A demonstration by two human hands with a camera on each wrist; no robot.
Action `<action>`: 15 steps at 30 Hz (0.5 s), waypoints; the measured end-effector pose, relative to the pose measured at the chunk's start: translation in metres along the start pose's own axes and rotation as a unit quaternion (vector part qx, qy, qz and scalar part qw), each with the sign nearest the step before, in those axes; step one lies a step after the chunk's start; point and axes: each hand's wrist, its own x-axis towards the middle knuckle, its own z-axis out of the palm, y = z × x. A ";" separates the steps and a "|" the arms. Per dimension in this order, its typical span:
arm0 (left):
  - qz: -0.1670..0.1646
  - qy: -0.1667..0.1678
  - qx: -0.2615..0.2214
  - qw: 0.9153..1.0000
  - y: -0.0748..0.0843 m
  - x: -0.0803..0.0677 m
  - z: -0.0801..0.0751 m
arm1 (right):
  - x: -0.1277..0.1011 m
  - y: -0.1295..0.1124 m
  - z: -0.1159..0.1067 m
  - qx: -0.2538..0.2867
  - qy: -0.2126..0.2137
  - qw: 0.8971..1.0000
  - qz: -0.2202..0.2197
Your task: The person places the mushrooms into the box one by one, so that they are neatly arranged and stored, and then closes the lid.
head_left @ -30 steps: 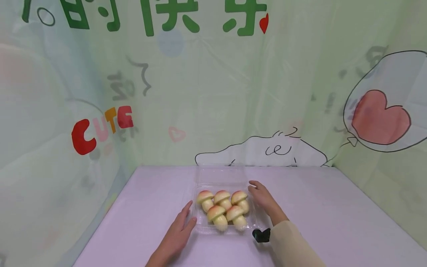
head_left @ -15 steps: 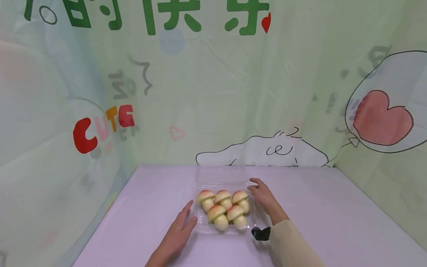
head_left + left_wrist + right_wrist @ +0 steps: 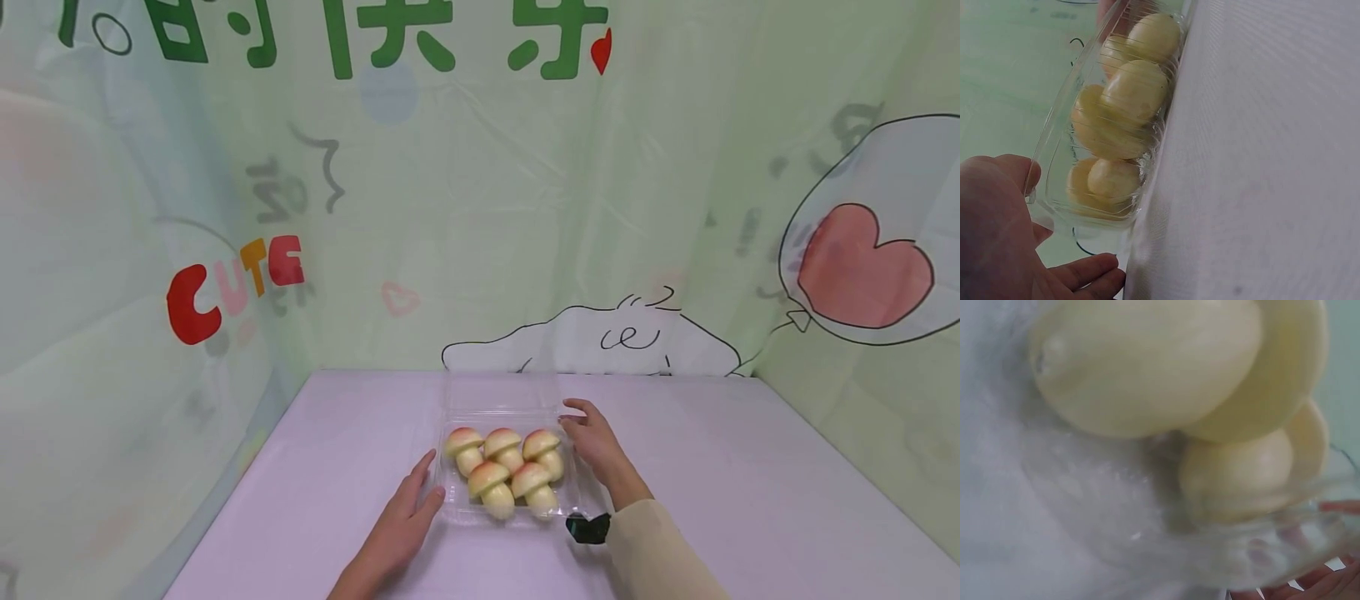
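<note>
A clear plastic clamshell box [image 3: 517, 510] stands on the table with its lid [image 3: 501, 392] lifted back. Several toy mushrooms [image 3: 497, 492], cream with reddish caps, fill it in two rows. My left hand [image 3: 397, 529] lies along the box's left side, fingers extended. In the left wrist view its thumb [image 3: 1019, 169] meets the rim, while other fingers [image 3: 1094, 275] reach down beside the table. At the box's right rear corner is my right hand [image 3: 596, 442], fingers loosely bent against the edge. Its spread fingers [image 3: 1316, 581] show past the clear wall in the right wrist view.
A pale lilac cloth covers the table [image 3: 360, 433]. A printed curtain [image 3: 480, 208] closes off the back and both sides. Beside the right sleeve [image 3: 660, 546], a small black object [image 3: 588, 528] sits near the box's front right corner.
The head view has shifted very slightly. Both hands, the box and the toy mushrooms keep the same places relative to each other.
</note>
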 end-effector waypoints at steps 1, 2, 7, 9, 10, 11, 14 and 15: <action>0.000 0.000 0.000 1.000 0.001 0.000 0.000 | 0.000 0.000 0.000 0.004 0.001 1.000 0.000; -0.001 0.000 0.000 1.000 0.001 0.000 0.000 | 0.000 0.000 0.000 0.006 0.001 1.000 0.000; -0.007 -0.001 0.005 1.000 0.001 0.001 0.000 | 0.000 0.000 0.000 0.020 0.007 1.000 -0.003; -0.008 -0.003 0.007 1.000 0.001 0.001 0.000 | 0.000 0.001 0.000 0.026 0.011 1.000 -0.005; -0.008 -0.003 0.007 1.000 0.001 0.001 0.000 | 0.000 0.001 0.000 0.030 0.014 0.999 -0.006; -0.009 -0.003 0.006 1.000 0.001 0.001 0.000 | 0.000 0.001 0.000 0.032 0.016 0.999 -0.007; -0.008 -0.003 0.004 1.000 0.001 0.001 0.001 | 0.000 0.001 0.001 0.032 0.022 0.999 -0.010; -0.009 -0.003 0.004 1.000 0.001 0.001 0.001 | -0.001 0.001 0.001 0.033 0.024 0.999 -0.011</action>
